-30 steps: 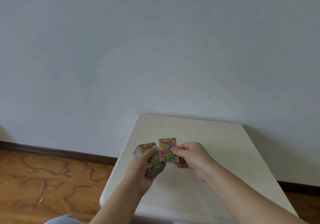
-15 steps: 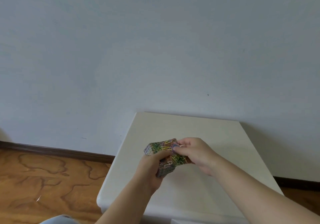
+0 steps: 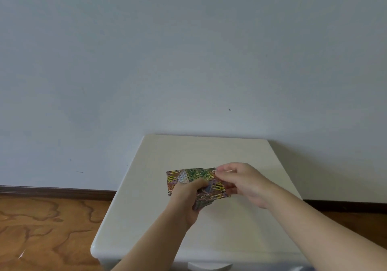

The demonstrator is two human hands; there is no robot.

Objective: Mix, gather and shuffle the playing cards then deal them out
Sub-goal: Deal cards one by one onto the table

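Observation:
The playing cards [image 3: 195,176] have backs printed with colourful paper clips. They are held above the small white table [image 3: 209,151], spread in a loose, overlapping stack. My left hand [image 3: 186,197] grips the stack from below, thumb across its near side. My right hand [image 3: 243,181] pinches the stack's right end between thumb and fingers. The lower part of the stack is hidden behind my left hand. No cards lie on the table.
The table stands against a plain pale wall [image 3: 188,61]. A wooden floor [image 3: 46,229] with a dark skirting board lies to the left. A drawer handle [image 3: 209,266] shows at the table's front edge.
The two separate packets held side by side have been pushed together into one overlapping stack. The cards now lie flatter, and both hands sit lower over the table.

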